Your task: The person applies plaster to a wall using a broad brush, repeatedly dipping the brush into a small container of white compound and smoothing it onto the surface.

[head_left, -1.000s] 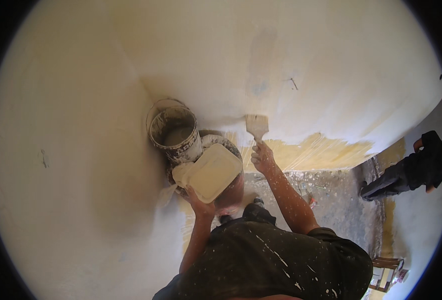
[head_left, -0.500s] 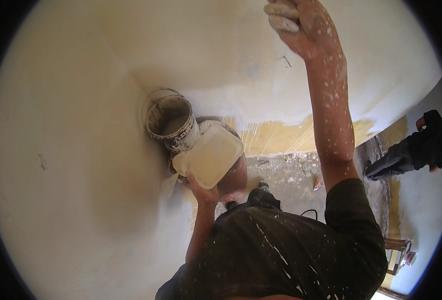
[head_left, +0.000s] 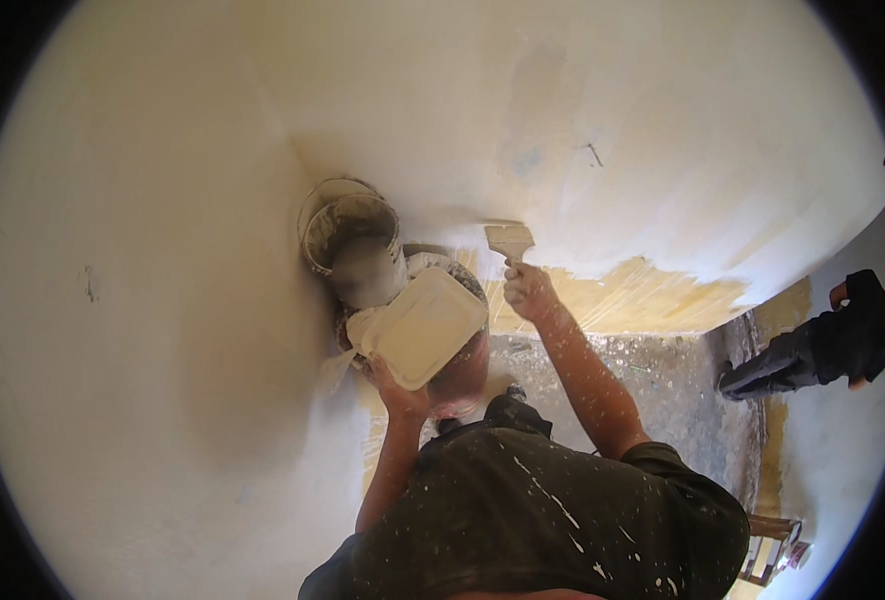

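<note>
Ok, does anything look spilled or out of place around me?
Yes: pale splashes dot the floor and streak the dark shirt, odd because they lie off the wall. The bucket looks smeared around its rim too. The wide putty knife in the right hand shows no obvious damage.

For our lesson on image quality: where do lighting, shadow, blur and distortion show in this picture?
Head view: the front wall is brighter toward the right; soft shadow dims the left wall and lies left of the broad flat tool. Same head view: the front of the bucket looks smeared; edges bend near the black rim.
</note>
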Available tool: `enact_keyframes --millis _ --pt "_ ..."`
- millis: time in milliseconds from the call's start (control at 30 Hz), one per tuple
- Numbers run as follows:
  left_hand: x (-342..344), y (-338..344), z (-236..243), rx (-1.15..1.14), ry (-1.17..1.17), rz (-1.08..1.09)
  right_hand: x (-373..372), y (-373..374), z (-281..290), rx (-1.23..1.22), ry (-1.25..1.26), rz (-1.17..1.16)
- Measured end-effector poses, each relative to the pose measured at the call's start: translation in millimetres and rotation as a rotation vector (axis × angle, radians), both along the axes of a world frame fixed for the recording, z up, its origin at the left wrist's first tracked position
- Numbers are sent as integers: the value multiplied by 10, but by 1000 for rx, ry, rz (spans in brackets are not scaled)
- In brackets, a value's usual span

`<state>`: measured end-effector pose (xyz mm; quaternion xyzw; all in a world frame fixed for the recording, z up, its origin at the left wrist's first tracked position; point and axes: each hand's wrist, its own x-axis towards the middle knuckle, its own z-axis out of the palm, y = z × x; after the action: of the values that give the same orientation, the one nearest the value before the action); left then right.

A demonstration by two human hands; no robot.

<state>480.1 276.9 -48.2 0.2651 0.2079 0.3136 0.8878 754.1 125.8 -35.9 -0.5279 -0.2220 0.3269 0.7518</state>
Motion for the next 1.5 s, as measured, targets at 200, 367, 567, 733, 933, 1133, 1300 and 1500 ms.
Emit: enact_keyframes --millis 200,367,567,733,933,1133,1300,1500 --pt "55 4 -149 44 -1 0 198 235 1974 318 388 -135" --pt "98 -101 48 16 3 9 -229 147 3395 409 -131 -50" --pt "28 -112 -128 -1 -25 80 -5 277 2746 305 -22 -208" --pt "67 -70 -184 84 -35 182 -191 -1 1075 65 220 -216" --pt "24 42 -58 42 -57 157 -794 -339 1270 -593 -674 -177" --pt "194 -4 116 64 -29 160 -1342 -358 2171 -761 -1219 34" --pt "263 -137 228 111 131 157 -1492 -300 2087 -1030 -1416 133" --pt "320 -163 201 115 122 144 -1569 -179 1857 -1005 -1393 133"
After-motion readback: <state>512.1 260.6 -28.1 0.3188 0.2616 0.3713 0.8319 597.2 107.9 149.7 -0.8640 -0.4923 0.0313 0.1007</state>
